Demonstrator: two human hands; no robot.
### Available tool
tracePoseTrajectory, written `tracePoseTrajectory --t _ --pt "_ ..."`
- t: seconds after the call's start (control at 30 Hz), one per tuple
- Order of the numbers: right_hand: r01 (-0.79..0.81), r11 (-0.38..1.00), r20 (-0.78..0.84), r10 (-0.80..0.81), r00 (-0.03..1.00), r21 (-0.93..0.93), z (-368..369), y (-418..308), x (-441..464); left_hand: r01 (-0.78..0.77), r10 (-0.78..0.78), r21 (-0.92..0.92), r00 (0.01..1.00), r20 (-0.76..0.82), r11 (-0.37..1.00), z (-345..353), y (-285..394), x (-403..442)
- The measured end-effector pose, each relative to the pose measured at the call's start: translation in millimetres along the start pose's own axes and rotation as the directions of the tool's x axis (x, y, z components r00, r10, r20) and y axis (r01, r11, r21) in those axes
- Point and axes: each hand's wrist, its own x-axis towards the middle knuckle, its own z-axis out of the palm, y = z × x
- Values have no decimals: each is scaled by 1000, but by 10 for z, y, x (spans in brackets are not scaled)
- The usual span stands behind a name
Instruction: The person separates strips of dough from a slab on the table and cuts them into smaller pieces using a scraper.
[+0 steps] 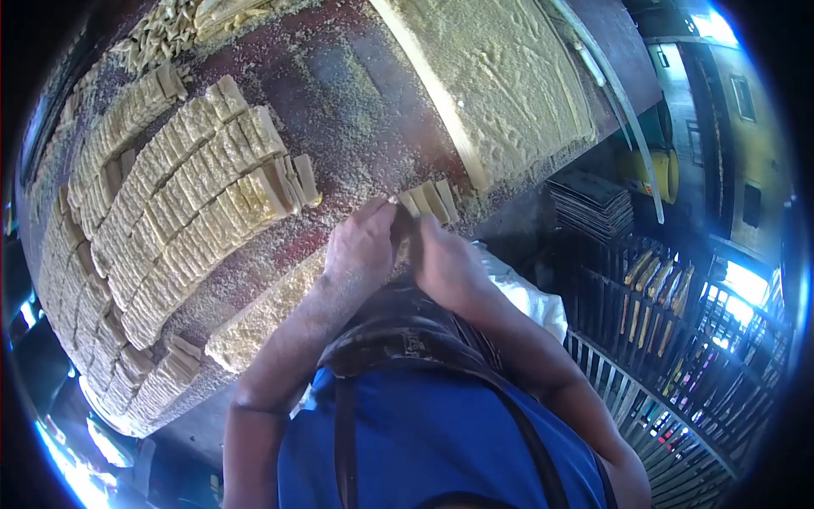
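Observation:
My left hand and my right hand are close together at the near edge of the crumb-dusted table. Both have curled fingers; what they hold, if anything, is hidden between them. Just beyond my right hand stand a few pale slices. Left of my hands lie long rows of cut, crumb-coated slices, with some loose slices leaning at their right end. A thick crumbly strip runs along the near edge, below my left forearm.
A crumb-covered slab lies behind a pale wooden bar. Small pieces are heaped at the back left. To the right are stacked dark trays, a yellow container and metal racks. White sacking hangs beside my right arm.

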Motion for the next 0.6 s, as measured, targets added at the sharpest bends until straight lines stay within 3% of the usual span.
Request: tracePoseTrajectory --t 0.07,0.13,0.23,0.37,0.5,0.6 --pt "61 998 -90 -59 994 16 268 131 216 85 -86 48 996 23 995 -8 28 -22" --pt "70 997 -140 -67 988 22 201 148 99 55 -56 41 998 12 998 26 6 -111" --pt "31 999 -106 -30 994 13 -66 18 -105 -4 7 23 996 -91 1000 -10 -68 -136" --pt "45 999 -66 -47 997 -30 33 -58 -279 -40 43 38 997 -61 998 5 -147 -169" --pt "-41 998 55 44 998 -53 -78 -181 -259 7 -10 -46 998 -68 999 -20 -103 -162" --pt "33 999 8 -33 999 19 206 -23 103 90 -90 -5 996 21 996 -27 -85 -167"
